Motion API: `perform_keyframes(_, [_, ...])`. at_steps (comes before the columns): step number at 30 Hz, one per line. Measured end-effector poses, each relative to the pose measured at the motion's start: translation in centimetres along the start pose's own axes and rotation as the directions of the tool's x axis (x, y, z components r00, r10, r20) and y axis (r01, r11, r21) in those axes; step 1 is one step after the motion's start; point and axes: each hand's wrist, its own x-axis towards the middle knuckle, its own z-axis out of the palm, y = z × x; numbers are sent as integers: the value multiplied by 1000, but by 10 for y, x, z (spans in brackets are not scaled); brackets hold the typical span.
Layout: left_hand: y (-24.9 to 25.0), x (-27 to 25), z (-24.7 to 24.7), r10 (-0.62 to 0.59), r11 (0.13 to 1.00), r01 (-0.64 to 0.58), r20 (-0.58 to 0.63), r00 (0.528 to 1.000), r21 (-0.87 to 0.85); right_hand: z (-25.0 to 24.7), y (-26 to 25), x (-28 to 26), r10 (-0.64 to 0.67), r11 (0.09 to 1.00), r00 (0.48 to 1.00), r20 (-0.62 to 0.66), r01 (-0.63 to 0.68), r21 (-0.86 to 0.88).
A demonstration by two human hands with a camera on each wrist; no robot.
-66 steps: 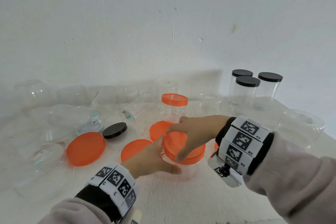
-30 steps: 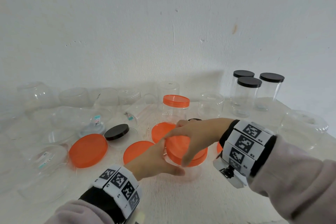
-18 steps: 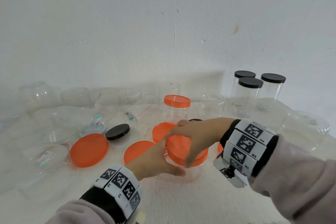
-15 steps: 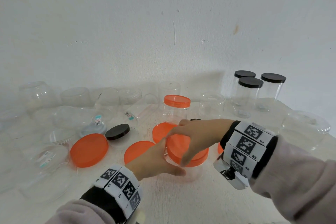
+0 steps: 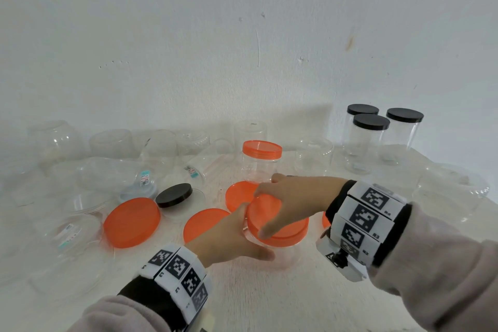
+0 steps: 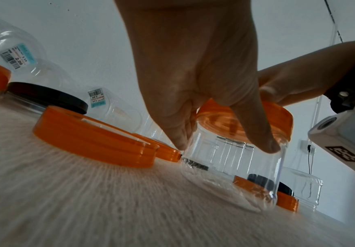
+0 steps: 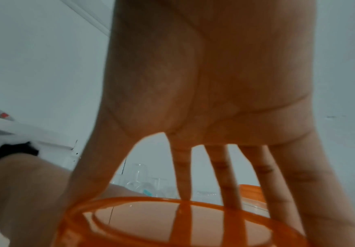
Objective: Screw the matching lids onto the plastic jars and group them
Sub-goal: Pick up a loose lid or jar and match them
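Note:
A clear plastic jar stands on the table near the front centre, with an orange lid on its mouth. My left hand grips the jar's clear wall from the left, thumb on its near side. My right hand reaches in from the right, its fingers curled round the orange lid. A second jar with an orange lid stands just behind. Loose orange lids lie to the left.
Three clear jars with black lids stand grouped at the back right. Several open clear jars stand or lie along the back and left. A black lid rests on a low jar. A large clear jar sits at the right edge.
Both hands have stayed on the jar and lid. The right hand's fingers have shifted slightly round the lid; the jar has not moved from its spot.

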Motion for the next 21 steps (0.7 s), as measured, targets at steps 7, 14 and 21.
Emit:
perform_keyframes(7, [-1,0,0,9,1000,-9,9,1000,-1,-2,3,-2,-50,999,995,83,50,-1])
perform_keyframes(14, [-4,1,1,26,999,-27,-11,1000,-24,18,10,-3,-27,997,998,-59,31,70])
perform_keyframes(21, [1,-1,2,19,999,-18,-34,999,29,35,6,-5,-19,997,984,-179,31,65])
